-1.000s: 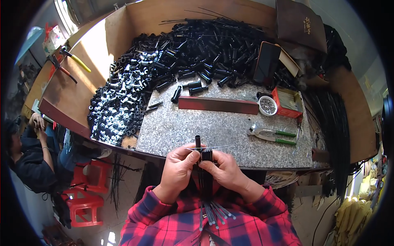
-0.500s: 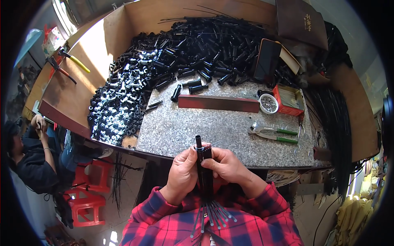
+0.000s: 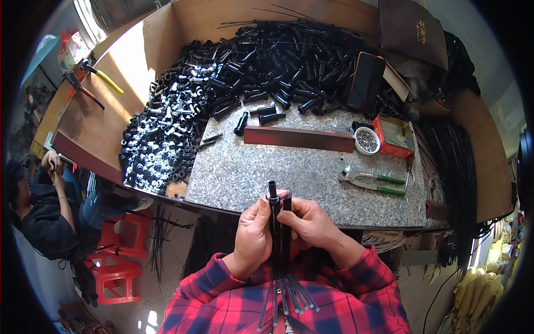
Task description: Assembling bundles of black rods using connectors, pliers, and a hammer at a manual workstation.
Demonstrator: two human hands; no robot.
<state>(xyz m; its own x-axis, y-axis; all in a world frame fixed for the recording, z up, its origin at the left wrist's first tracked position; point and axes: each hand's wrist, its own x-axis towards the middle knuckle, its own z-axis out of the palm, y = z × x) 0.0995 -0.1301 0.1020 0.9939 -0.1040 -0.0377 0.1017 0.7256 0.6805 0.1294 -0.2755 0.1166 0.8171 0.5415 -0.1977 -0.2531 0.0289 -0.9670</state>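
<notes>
At the table's near edge, a black umbrella runner [image 3: 272, 192] stands upright in my left hand [image 3: 253, 236], the thumb pressed along its side. My right hand [image 3: 312, 227] pinches a row of black umbrella ribs [image 3: 286, 216] just beside it, thumb in front. A narrow gap shows between runner and ribs at the top. Below my hands the ribs fan out over the checked shirt, with their rounded ends spread apart. The fingers behind the parts are mostly hidden, and where the ribs meet the runner is hard to make out.
Beyond lies a heap of black runners [image 3: 300, 67] and small ring pieces [image 3: 167, 133]. On the stone board [image 3: 267, 172] are a red-edged bar [image 3: 297, 139], a white cup [image 3: 366, 141], a red box [image 3: 396, 150] and green-handled pincers [image 3: 372, 181]. Another person [image 3: 44, 217] sits left.
My right hand has shifted slightly right, drawing the ribs apart from the runner, so a gap now shows between them. The whole view has moved slightly.
</notes>
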